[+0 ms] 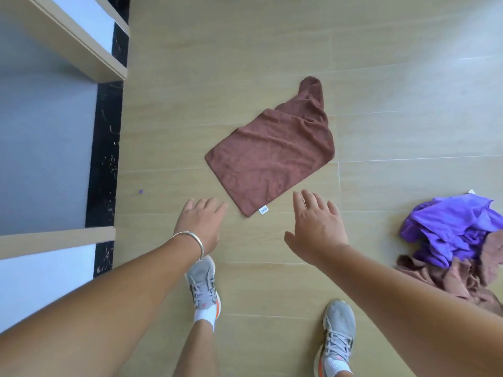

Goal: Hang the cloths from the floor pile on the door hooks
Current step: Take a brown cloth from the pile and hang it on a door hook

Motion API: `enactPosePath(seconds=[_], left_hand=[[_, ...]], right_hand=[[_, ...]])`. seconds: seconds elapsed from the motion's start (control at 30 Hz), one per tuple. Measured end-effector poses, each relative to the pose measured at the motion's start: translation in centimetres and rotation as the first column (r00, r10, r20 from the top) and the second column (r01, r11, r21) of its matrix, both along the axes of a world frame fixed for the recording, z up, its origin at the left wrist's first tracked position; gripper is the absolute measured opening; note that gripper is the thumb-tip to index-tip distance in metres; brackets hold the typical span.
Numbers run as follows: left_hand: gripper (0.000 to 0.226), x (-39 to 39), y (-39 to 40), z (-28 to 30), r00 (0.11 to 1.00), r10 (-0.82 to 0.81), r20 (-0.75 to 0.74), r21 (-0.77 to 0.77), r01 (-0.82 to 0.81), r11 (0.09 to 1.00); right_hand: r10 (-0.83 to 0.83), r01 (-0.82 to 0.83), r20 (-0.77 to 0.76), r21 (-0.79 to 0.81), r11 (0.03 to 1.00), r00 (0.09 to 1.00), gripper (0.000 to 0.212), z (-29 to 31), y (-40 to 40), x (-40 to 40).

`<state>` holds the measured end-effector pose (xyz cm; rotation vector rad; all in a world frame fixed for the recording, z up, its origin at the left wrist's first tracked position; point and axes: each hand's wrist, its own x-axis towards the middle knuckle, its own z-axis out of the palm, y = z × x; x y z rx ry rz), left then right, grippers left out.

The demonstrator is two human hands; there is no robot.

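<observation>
A brown cloth (275,151) lies spread flat on the tan floor, with a small white label at its near corner. My left hand (201,224) hovers just left of that corner, fingers straight, holding nothing. My right hand (317,227) hovers just right of the same corner, fingers spread, holding nothing. A pile of cloths sits at the right edge: a crumpled purple cloth (451,227) on top of bunched brown cloths (462,278). No door hooks are in view.
A doorway with pale wooden frames (81,42) and a black marble threshold (104,159) runs along the left. My two feet in grey sneakers (202,284) stand on the floor below my hands. A tiny purple scrap (140,191) lies near the threshold.
</observation>
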<state>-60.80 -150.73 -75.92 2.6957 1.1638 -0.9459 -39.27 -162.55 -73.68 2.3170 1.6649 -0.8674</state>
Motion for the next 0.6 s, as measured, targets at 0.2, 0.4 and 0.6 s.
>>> enactPosePath(seconds=[0.2,0.4,0.6], left_hand=[[0.077,-2.1,7.5,-1.4,0.997,-0.076,-0.014,-0.071,0.075,0.995],[0.08,-4.6,14.3,-1.3,0.971,-0.24,0.003,-0.107,0.239,0.965],[0.077,-5.2,18.3,-1.6,0.942,-0.326,-0.081,-0.123,0.315,0.941]], right_hand=[[-0.203,0.202,-0.026,-0.028,0.979,0.979,0.084,-1.5,6.3,-5.2],[-0.435,0.428,-0.065,-0.1,0.898,0.898,0.086,-2.6,11.4,-11.5],[-0.503,0.492,-0.052,-0.139,0.859,0.863,0.089,-2.1,11.9,-14.2]])
